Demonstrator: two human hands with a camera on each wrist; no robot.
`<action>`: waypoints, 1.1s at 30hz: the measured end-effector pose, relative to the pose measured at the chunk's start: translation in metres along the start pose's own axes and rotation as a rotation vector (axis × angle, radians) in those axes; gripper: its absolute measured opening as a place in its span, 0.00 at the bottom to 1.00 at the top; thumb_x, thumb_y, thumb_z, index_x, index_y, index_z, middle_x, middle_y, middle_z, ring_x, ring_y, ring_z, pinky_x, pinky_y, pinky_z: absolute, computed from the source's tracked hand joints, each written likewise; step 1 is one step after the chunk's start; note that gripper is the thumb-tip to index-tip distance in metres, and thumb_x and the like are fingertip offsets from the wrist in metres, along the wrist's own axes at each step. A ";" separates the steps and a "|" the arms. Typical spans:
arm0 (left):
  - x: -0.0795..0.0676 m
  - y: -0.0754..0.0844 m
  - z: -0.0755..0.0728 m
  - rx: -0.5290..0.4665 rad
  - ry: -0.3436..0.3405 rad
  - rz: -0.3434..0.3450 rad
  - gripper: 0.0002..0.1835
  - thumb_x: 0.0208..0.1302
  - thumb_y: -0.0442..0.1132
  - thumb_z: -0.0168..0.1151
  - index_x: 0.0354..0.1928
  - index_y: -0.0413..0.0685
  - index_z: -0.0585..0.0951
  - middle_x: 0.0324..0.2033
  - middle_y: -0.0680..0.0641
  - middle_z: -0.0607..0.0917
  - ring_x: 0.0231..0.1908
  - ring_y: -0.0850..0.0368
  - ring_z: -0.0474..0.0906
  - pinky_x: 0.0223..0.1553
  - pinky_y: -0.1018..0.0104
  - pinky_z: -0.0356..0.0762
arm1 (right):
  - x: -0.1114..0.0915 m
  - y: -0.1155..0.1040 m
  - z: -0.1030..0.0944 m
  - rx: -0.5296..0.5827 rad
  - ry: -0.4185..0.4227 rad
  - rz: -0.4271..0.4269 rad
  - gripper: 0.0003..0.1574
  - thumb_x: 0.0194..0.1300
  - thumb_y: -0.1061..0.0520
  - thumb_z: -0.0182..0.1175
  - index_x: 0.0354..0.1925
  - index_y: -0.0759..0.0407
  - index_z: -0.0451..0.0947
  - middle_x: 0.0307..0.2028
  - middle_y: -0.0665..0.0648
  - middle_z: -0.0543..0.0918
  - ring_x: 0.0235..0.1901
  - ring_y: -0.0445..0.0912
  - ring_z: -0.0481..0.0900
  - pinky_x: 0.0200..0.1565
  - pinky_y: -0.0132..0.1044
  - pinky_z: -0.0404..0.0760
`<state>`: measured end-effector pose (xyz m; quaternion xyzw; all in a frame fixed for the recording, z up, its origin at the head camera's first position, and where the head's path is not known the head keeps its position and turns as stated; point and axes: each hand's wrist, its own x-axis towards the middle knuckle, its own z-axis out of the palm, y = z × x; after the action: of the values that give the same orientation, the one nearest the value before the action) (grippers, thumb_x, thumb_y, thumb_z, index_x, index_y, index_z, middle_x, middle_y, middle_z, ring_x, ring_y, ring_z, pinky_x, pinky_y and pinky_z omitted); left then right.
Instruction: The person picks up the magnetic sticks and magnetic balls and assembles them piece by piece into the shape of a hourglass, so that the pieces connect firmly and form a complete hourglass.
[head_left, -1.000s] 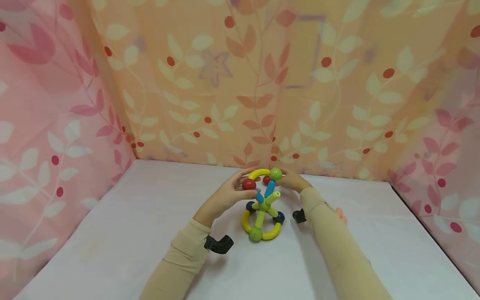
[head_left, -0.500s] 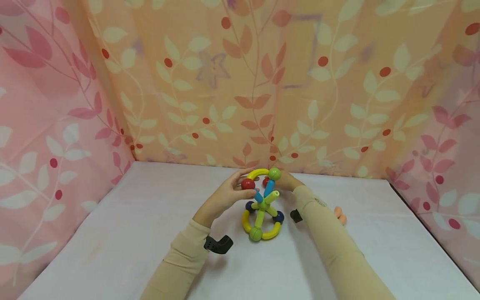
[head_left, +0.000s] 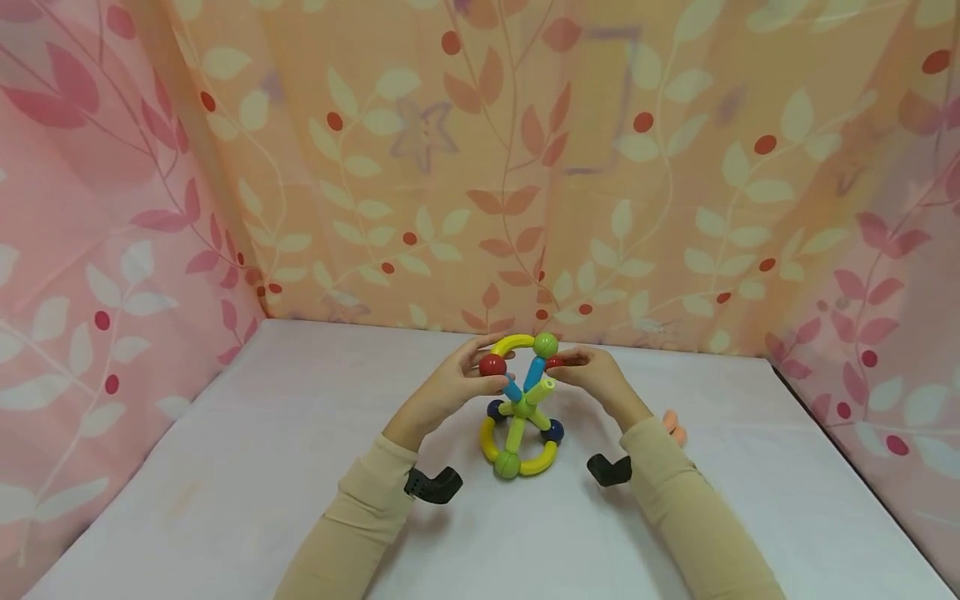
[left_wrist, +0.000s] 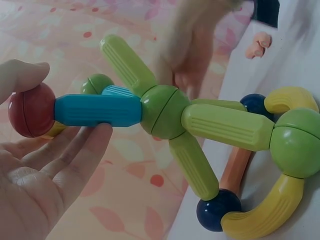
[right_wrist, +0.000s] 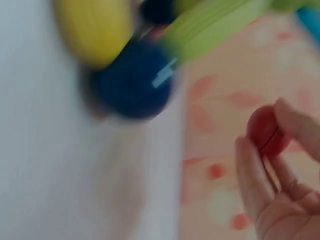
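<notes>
A magnetic stick-and-ball model [head_left: 525, 407] stands on the table, its yellow curved pieces forming a ring at the base. Green rods meet at a green ball [left_wrist: 166, 111] in its middle. Two blue rods rise to a red ball and a green ball [head_left: 546, 344], with a yellow curved piece at the top. My left hand [head_left: 448, 390] holds the upper left, thumb on the red ball [left_wrist: 32, 110] and fingers under the blue rod [left_wrist: 98, 110]. At the model's right, my right hand [head_left: 600, 379] pinches a second red ball [right_wrist: 267, 131], apart from the rods.
A small peach-coloured piece [head_left: 675, 427] lies on the white table [head_left: 247, 467], beyond the right sleeve. Floral curtains [head_left: 420, 167] close off the back and sides. Each wrist wears a black camera mount, the left one [head_left: 435, 485] hanging near the model's base.
My right hand has drawn back from behind the model to its right side, bringing the second red ball along. The left hand and the model have stayed nearly still.
</notes>
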<state>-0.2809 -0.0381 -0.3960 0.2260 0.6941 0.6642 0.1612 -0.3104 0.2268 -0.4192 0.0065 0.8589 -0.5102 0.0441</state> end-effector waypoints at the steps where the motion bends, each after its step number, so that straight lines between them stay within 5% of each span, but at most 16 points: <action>1: 0.000 0.000 0.000 0.004 0.004 -0.003 0.36 0.67 0.37 0.64 0.74 0.56 0.61 0.67 0.41 0.75 0.62 0.46 0.77 0.61 0.56 0.79 | -0.009 -0.004 -0.002 0.024 0.020 -0.004 0.32 0.61 0.47 0.71 0.58 0.60 0.78 0.55 0.62 0.83 0.56 0.53 0.78 0.59 0.44 0.77; 9: -0.001 -0.001 -0.001 0.027 0.010 0.000 0.37 0.67 0.38 0.64 0.75 0.56 0.60 0.65 0.41 0.76 0.57 0.51 0.79 0.61 0.56 0.79 | -0.072 -0.038 -0.012 0.093 0.097 -0.097 0.32 0.59 0.47 0.72 0.57 0.59 0.78 0.47 0.52 0.86 0.48 0.42 0.81 0.54 0.38 0.76; 13: -0.001 0.000 -0.001 0.017 0.004 0.015 0.36 0.68 0.37 0.64 0.74 0.55 0.61 0.65 0.40 0.76 0.58 0.50 0.79 0.61 0.57 0.79 | -0.086 -0.047 -0.011 0.090 0.097 -0.151 0.30 0.59 0.49 0.73 0.56 0.60 0.78 0.51 0.55 0.84 0.56 0.47 0.80 0.53 0.35 0.78; 17: -0.001 0.002 0.000 0.009 0.007 0.010 0.35 0.68 0.36 0.63 0.73 0.56 0.62 0.64 0.39 0.77 0.59 0.48 0.78 0.61 0.58 0.79 | -0.094 -0.051 -0.008 0.097 0.074 -0.192 0.29 0.58 0.51 0.73 0.55 0.62 0.79 0.56 0.61 0.82 0.62 0.53 0.77 0.52 0.30 0.80; 33: -0.001 0.002 0.000 0.018 -0.001 0.022 0.36 0.68 0.36 0.63 0.75 0.55 0.61 0.64 0.39 0.76 0.59 0.50 0.78 0.61 0.58 0.79 | -0.093 -0.052 0.007 0.082 0.083 -0.239 0.29 0.57 0.52 0.74 0.56 0.59 0.79 0.52 0.60 0.84 0.57 0.51 0.78 0.51 0.30 0.79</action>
<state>-0.2798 -0.0382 -0.3939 0.2352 0.6974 0.6597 0.1522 -0.2200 0.1989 -0.3696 -0.0730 0.8331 -0.5458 -0.0528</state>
